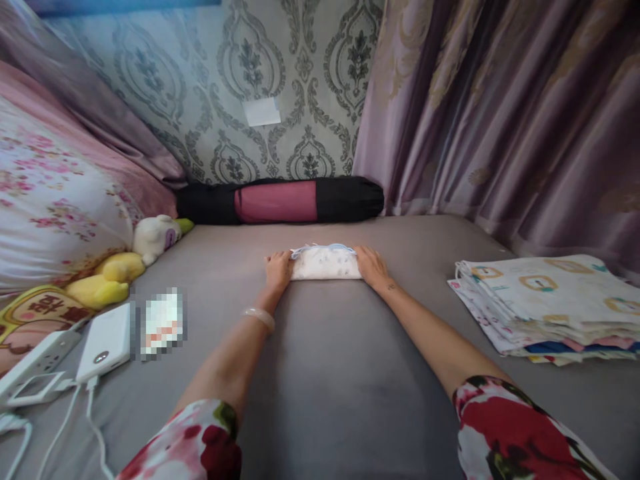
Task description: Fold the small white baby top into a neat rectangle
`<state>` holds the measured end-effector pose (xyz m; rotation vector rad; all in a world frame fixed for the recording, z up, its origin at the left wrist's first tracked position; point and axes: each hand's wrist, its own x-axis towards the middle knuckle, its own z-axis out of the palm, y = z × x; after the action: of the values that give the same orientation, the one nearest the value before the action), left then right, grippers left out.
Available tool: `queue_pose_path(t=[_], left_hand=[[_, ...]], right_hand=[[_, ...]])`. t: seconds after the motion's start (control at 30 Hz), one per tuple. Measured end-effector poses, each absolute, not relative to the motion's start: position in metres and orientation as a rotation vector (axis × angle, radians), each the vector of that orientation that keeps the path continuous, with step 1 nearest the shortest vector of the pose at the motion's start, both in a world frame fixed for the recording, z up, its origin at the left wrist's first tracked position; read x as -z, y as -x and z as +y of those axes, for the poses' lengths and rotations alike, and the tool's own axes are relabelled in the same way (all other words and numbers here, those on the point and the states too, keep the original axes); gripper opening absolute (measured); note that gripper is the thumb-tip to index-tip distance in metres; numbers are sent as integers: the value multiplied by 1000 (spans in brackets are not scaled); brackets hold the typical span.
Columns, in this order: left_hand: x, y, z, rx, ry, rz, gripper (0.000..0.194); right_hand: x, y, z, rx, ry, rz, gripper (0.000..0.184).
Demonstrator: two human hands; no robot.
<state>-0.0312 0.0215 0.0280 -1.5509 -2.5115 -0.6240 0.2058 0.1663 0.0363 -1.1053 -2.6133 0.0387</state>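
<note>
A white cloth with a small grey print and a light blue edge (326, 263) lies folded into a narrow strip on the grey bed sheet (320, 373). My left hand (280, 269) grips its left end, fingers wrapped over the edge. At the right end my right hand (371, 265) holds the cloth the same way, thumb side toward the middle. Both arms stretch forward, and part of each hand's grip is hidden behind the cloth.
A stack of folded printed cloths (555, 300) sits at the right. At the left are a white power bank (107, 340), a power strip (43, 357), cables and plush toys (156, 239). A black and pink roll (275, 202) lies along the wall.
</note>
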Motion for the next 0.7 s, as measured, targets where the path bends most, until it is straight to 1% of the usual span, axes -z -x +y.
queue_pose_path(t=[0.23, 0.4, 0.53, 0.7], left_hand=[[-20, 42, 34, 569, 1491, -2605, 26], [-14, 52, 45, 592, 1383, -2730, 33], [-12, 58, 51, 653, 1281, -2874, 43], [-13, 60, 55, 733, 1172, -2934, 50]], right_hand=[[-36, -200, 178, -180, 1201, -2610, 27], [-32, -197, 189, -306, 1332, -2519, 27], [-29, -193, 200, -429, 1428, -2462, 29], [-25, -187, 207, -460, 1525, -2410, 29]])
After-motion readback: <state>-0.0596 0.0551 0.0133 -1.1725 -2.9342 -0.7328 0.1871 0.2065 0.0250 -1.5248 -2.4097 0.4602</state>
